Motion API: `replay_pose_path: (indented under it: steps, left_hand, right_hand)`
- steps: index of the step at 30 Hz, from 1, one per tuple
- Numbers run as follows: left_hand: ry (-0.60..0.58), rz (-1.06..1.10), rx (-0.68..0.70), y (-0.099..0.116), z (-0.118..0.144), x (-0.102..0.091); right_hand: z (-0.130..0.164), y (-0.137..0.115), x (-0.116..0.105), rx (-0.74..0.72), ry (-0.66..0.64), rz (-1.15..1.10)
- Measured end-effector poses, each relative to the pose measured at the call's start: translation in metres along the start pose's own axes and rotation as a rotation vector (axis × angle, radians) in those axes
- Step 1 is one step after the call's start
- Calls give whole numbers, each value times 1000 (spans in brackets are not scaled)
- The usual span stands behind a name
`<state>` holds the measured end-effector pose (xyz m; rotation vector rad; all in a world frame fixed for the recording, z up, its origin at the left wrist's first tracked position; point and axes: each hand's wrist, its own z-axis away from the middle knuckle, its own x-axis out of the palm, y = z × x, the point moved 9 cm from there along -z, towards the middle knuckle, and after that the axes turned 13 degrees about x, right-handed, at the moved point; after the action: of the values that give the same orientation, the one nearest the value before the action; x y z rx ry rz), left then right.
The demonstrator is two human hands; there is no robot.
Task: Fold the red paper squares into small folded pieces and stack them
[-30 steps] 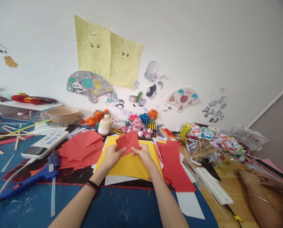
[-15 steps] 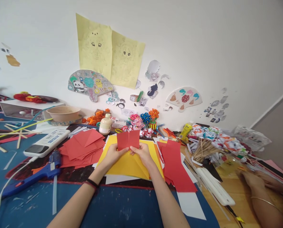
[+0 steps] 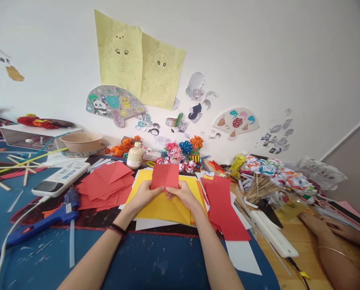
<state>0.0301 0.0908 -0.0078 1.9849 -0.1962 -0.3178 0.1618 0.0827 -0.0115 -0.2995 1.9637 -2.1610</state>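
A small red sheet of paper with a faint crease down its middle is held up between both hands. My left hand pinches its lower left corner, and my right hand grips the lower right, the thumbs almost meeting at the bottom edge. Beneath the hands lies a stack of yellow paper over white sheets. To the left is a pile of red paper squares; longer red strips rest to the right. The fingers behind the red sheet are partly hidden.
A blue glue gun and a white power strip with a cable are at the left. A cream bottle and craft flowers stand by the wall. Another person's hands rest at the right, near a white device.
The red sheet has flattened out slightly and its top edge now looks straighter. Both hands keep their hold on it. The view has shifted a little.
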Motion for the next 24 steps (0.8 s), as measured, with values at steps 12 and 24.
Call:
replay_pose_path:
  steps: [12,24]
  left_hand:
    - [-94,-81,5,-5,1,5]
    - [-12,-90,78,2,-3,0]
  right_hand:
    - [-4,7,-1,-10,-40,49]
    - [-6,4,0,-96,-2,-27]
